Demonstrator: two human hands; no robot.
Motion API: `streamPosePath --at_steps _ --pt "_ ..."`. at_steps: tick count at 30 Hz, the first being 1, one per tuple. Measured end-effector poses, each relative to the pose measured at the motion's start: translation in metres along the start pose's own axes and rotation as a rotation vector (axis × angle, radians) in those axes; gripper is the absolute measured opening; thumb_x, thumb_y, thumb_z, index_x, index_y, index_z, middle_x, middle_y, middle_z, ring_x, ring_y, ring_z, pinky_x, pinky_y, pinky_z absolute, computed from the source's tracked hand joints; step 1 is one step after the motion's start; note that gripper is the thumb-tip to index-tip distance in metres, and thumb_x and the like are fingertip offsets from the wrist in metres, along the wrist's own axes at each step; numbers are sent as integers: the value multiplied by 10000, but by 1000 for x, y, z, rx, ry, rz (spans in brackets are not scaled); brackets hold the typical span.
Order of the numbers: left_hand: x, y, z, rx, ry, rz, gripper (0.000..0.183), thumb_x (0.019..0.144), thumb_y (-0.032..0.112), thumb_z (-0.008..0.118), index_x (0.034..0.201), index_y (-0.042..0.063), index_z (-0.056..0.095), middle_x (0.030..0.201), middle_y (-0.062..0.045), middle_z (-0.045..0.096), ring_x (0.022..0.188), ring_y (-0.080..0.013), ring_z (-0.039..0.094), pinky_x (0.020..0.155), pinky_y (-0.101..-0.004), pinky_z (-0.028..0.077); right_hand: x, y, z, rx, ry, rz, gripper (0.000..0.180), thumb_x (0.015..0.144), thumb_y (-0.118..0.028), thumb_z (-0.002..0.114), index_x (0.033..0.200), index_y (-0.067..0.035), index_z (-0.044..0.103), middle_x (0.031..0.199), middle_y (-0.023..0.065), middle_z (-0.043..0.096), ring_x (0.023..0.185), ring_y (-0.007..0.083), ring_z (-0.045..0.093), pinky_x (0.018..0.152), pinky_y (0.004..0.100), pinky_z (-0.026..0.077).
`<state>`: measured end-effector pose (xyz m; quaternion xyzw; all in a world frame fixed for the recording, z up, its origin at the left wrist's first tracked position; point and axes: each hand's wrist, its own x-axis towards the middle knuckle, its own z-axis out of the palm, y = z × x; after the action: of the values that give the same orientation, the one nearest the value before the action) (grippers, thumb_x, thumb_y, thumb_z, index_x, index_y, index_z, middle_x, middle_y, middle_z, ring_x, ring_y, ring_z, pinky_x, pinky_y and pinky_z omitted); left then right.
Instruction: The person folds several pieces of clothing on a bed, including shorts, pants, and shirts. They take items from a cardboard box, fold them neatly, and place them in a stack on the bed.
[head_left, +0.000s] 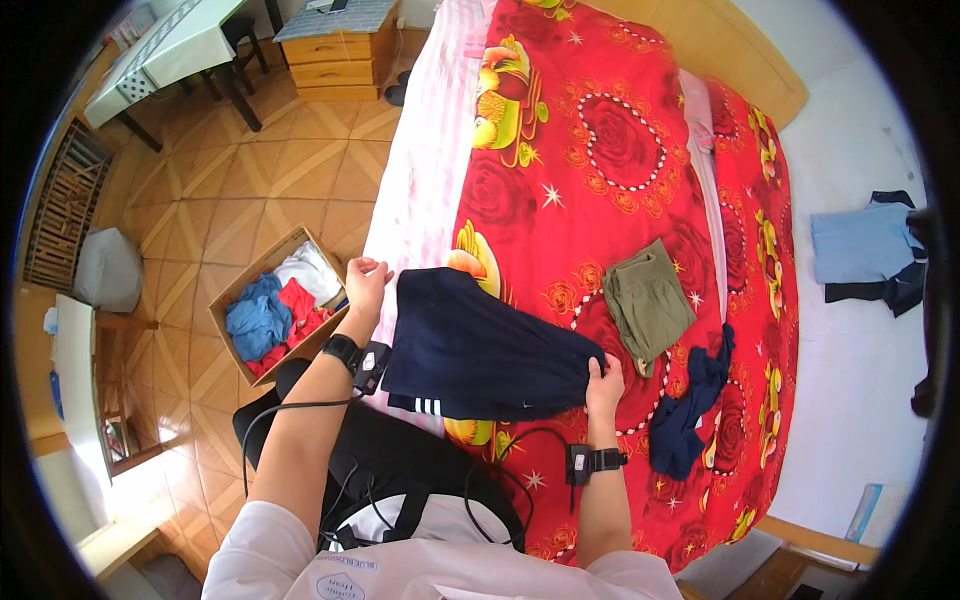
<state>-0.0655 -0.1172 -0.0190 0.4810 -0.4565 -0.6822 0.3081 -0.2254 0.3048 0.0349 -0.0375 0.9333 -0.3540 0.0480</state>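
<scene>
A pair of navy shorts (480, 345), folded and bearing white stripes near the hem, lies across the edge of the bed. My right hand (604, 384) grips its gathered waist end, thumb on top. At the opposite end, my left hand (367, 283) is just beside the upper corner with its fingers bent; whether they pinch any cloth is unclear. Olive-green folded trousers or shorts (649, 304) rest on the red bedding to the right. Nearer to me on that side lies a crumpled navy garment (690, 412).
A cardboard box (217, 315) of blue, red and white clothes stands on the tiled floor at left. Cables (300, 407) run from both wrist devices. The bed carries a red floral cover (547, 202). A wooden drawer cabinet (334, 60) and a table (172, 52) stand beyond.
</scene>
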Motion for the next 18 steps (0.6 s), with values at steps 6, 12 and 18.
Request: streamPosePath --at_steps 6,12,18 --pt "-49 2 -19 814 -295 -71 627 768 555 771 984 -24 664 899 -112 698 851 -211 671 781 -312 533 -28 -37 -3 3 81 117 696 798 -461 789 1215 40 546 1072 261 671 1017 378 655 911 428 495" --pt "-96 16 -44 1326 -334 -31 885 717 727 705 1034 -98 656 968 -223 704 956 -348 689 827 -373 547 -45 -37 -20 -6 40 310 786 746 -533 818 1213 37 545 982 193 669 911 299 665 814 382 515" --pt "-120 13 -79 987 -450 -472 685 722 611 787 855 -59 733 739 -120 718 668 -211 717 706 -327 580 -50 -30 -30 438 -194 662 705 732 -460 865 1160 -2 541 831 79 624 513 157 625 385 233 378"
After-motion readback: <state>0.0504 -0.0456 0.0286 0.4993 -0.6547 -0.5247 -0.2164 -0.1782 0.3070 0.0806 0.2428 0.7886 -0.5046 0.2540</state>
